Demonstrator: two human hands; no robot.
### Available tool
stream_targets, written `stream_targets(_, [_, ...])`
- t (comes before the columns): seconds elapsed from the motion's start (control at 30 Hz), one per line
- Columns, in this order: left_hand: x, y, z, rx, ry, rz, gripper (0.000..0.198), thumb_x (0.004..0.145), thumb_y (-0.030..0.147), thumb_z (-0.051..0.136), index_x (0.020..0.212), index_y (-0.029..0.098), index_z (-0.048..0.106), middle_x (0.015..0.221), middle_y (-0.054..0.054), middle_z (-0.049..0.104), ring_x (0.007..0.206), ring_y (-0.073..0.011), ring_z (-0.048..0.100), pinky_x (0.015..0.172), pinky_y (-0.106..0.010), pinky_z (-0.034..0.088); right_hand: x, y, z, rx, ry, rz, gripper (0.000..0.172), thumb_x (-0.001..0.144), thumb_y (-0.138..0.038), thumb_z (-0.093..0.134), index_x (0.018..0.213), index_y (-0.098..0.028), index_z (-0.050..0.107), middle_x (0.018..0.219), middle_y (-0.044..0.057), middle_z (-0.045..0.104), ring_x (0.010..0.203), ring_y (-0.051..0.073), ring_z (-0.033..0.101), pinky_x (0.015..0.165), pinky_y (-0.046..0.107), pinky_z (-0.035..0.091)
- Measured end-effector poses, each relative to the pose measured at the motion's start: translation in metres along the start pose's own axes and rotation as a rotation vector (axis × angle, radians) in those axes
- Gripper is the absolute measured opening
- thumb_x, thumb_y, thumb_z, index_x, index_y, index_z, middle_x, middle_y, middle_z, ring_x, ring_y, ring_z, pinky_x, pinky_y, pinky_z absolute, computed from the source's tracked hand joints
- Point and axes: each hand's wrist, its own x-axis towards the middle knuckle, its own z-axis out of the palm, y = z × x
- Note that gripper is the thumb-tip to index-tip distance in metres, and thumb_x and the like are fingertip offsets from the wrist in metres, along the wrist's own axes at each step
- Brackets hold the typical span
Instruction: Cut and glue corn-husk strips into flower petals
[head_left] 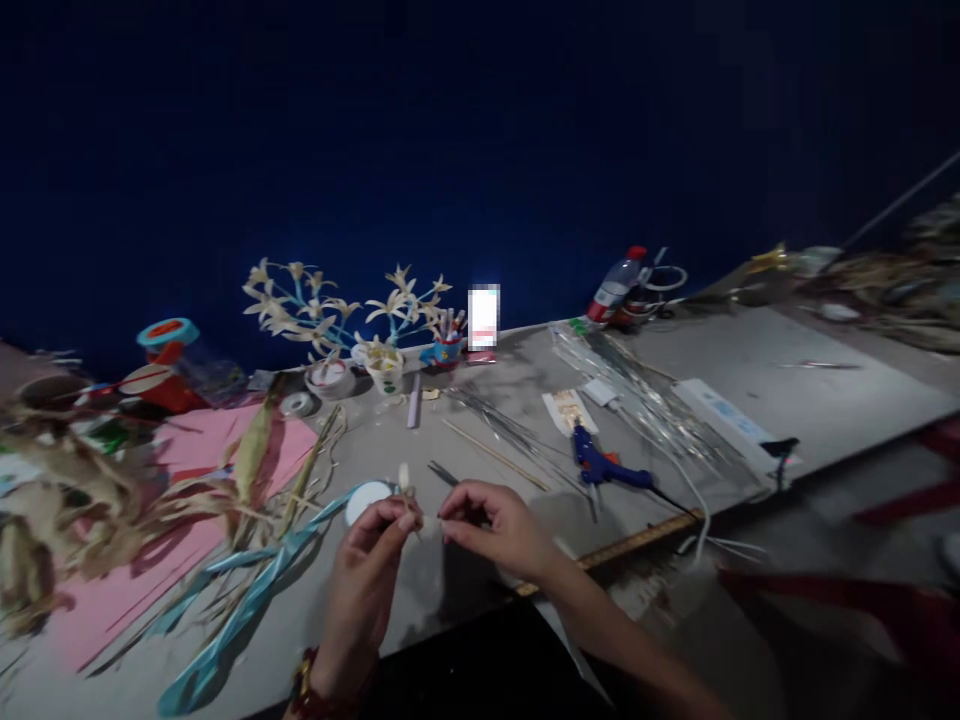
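Note:
Over the front of the table, my left hand [375,560] pinches a small pale husk flower piece [404,478] upright between thumb and fingertips. My right hand [499,525] is closed in a pinch just to its right. A thin, whitish scrap [431,522] spans the short gap between the hands; the right fingertips seem to be on its end, though it is too blurred to name. Behind the left hand lies a white round lid or roll [367,500] beside a light blue ribbon [300,545]. Scissors [442,472] lie just beyond the hands, partly hidden by the right fingers.
Husk flowers [300,310] stand in cups at the back, near a lit phone [484,318]. Right lie a blue glue gun [600,462], wires [517,430], a power strip [724,420] and a bottle [616,285]. Dried husks [97,500] and pink paper [191,440] cover the left.

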Motion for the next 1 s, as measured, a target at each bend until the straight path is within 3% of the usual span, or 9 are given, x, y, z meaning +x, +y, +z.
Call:
stream_targets(0.1, [0.001,-0.004,-0.006,-0.016,-0.016,0.000,0.023,0.069,0.031,0.088,0.074,0.017,0.070,0.081,-0.001,0.066,0.084,-0.0144,0.059,0.084,-0.023,0.048,-0.018,0.017,-0.041,-0.342,0.246,-0.043,0.016,0.091,-0.033,0.060,0.098,-0.021,0.067,0.091,0.005,0.074,0.080,0.020,0.070,0.074,0.031,0.054])
stream_targets(0.2, [0.002,-0.008,-0.008,-0.016,-0.015,-0.020,0.023,0.069,0.031,0.088,0.075,0.017,0.071,0.083,-0.001,0.066,0.083,-0.0137,0.059,0.083,-0.022,0.048,-0.050,0.041,-0.110,-0.852,0.537,-0.012,0.023,0.090,-0.025,0.052,0.109,-0.021,0.064,0.106,0.011,0.072,0.093,0.027,0.067,0.087,0.042,0.054])
stream_targets(0.3, [0.003,-0.009,-0.004,-0.010,-0.035,-0.039,0.024,0.067,0.031,0.088,0.073,0.017,0.070,0.082,-0.001,0.066,0.083,-0.0141,0.058,0.082,-0.022,0.048,-0.077,0.066,-0.174,-1.238,0.540,0.123,0.041,0.079,-0.015,0.052,0.119,-0.016,0.060,0.120,0.017,0.065,0.110,0.035,0.062,0.099,0.052,0.047])
stream_targets(0.37, [0.003,-0.009,0.000,-0.003,-0.054,-0.050,0.025,0.067,0.032,0.088,0.072,0.017,0.069,0.080,-0.002,0.066,0.084,-0.0147,0.058,0.081,-0.022,0.048,-0.083,0.081,-0.200,-1.257,0.493,0.147,0.049,0.074,-0.012,0.053,0.123,-0.016,0.059,0.128,0.018,0.061,0.115,0.034,0.061,0.102,0.051,0.046])
stream_targets(0.5, [0.003,-0.008,0.002,0.014,-0.050,-0.066,0.025,0.066,0.032,0.089,0.071,0.017,0.069,0.081,-0.003,0.067,0.086,-0.0164,0.059,0.082,-0.024,0.049,-0.075,0.096,-0.216,-1.245,0.377,0.129,0.057,0.069,-0.012,0.055,0.126,-0.020,0.058,0.140,0.015,0.055,0.125,0.030,0.057,0.107,0.045,0.044])
stream_targets(0.7, [0.003,-0.009,-0.004,0.013,0.021,-0.044,0.028,0.062,0.034,0.091,0.071,0.017,0.070,0.079,-0.003,0.067,0.084,-0.0179,0.060,0.083,-0.027,0.050,-0.062,0.096,-0.230,-1.169,0.270,0.093,0.038,0.064,-0.017,0.060,0.102,-0.019,0.065,0.145,0.017,0.052,0.133,0.034,0.049,0.110,0.048,0.039])
stream_targets(0.87, [0.004,-0.008,-0.004,0.028,0.017,-0.050,0.029,0.063,0.035,0.090,0.071,0.017,0.069,0.080,-0.003,0.067,0.085,-0.0172,0.060,0.083,-0.025,0.049,-0.058,0.088,-0.248,-1.013,0.214,0.072,0.035,0.058,-0.021,0.063,0.093,-0.021,0.066,0.137,0.015,0.062,0.121,0.035,0.060,0.105,0.048,0.043])
stream_targets(1.0, [0.004,-0.006,-0.002,0.037,0.010,-0.047,0.031,0.061,0.036,0.091,0.069,0.017,0.068,0.079,-0.004,0.067,0.085,-0.0186,0.060,0.083,-0.027,0.049,-0.058,0.080,-0.259,-0.850,0.279,0.048,0.026,0.066,-0.029,0.061,0.090,-0.021,0.066,0.116,0.013,0.074,0.100,0.030,0.070,0.087,0.039,0.055])
